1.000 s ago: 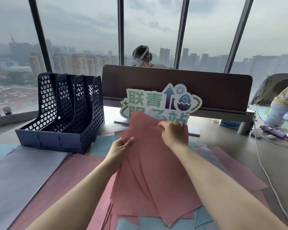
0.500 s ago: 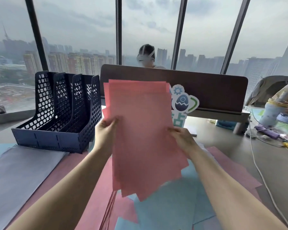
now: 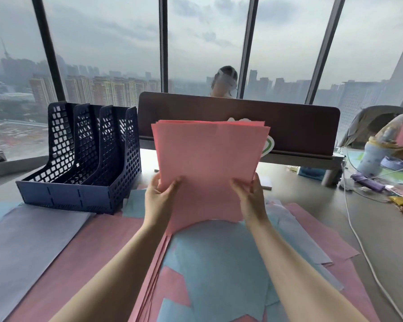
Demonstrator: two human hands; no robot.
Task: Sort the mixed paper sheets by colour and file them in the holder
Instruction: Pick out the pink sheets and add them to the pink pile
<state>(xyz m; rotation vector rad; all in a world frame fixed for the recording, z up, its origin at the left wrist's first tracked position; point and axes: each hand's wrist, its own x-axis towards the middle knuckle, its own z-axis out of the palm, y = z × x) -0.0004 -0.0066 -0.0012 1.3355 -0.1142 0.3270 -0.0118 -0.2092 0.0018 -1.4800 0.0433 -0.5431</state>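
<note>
The pink stack [image 3: 209,168] now stands up straight between both hands. One second ago the pink sheets lay fanned out and messy on the desk. Half a second ago they were lifted but crooked, with corners sticking out at the bottom. Now the top edges almost line up, and the stack sits more in the middle of the view.

The left hand [image 3: 159,196] pinches the stack's left edge low down, thumb in front and fingers behind. The right hand [image 3: 250,198] pinches the right edge the same way. The bottom of the stack touches the papers on the desk or hangs just above them; I cannot tell which.

This means the pink ones are picked out and nearly neat. I think the next job is to slide them into a slot of the holder [image 3: 84,159], which stands to the left with its slots looking empty.

More paper is left on the desk: blue sheets [image 3: 219,263] right under the arms, more pink sheets [image 3: 79,247] beside them, and a grey sheet [image 3: 28,238] far left. So sorting is only partly done.
</note>
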